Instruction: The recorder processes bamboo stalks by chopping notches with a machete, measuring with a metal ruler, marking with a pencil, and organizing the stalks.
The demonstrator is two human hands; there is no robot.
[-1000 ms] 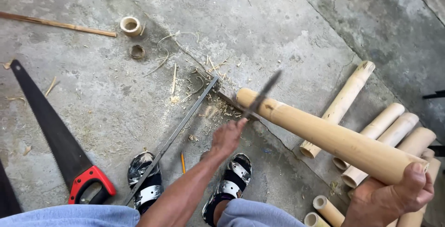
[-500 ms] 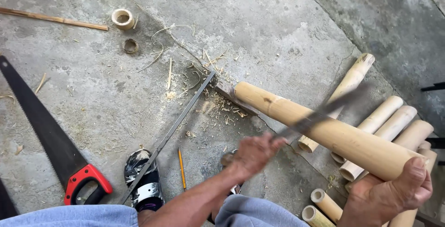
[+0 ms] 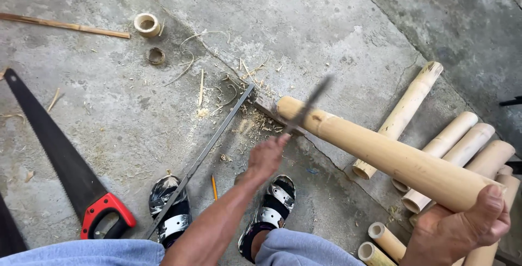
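Bamboo is what both hands are busy with: a long pale bamboo pole slants across the concrete floor, and every place below is told from that pole. The right hand wraps the pole's near, thick end, fingers closed round it and the thumb laid over the cut face. The left hand sits just left of the pole's far end, curled shut on the handle of a long blade, which is motion-blurred and crosses the pole close to that far end. Whether the edge touches the bamboo cannot be told through the blur.

Right of the pole and partly beneath it lies a row of cut bamboo lengths, side by side on the floor. Shavings and splinters are scattered just left of the pole's far tip, where a thin metal bar runs down toward two sandalled feet. A small orange pencil lies between the feet. Well to the left of the pole lies a hand saw with a red and black handle. Far up left sit two short bamboo rings and a thin bamboo strip.
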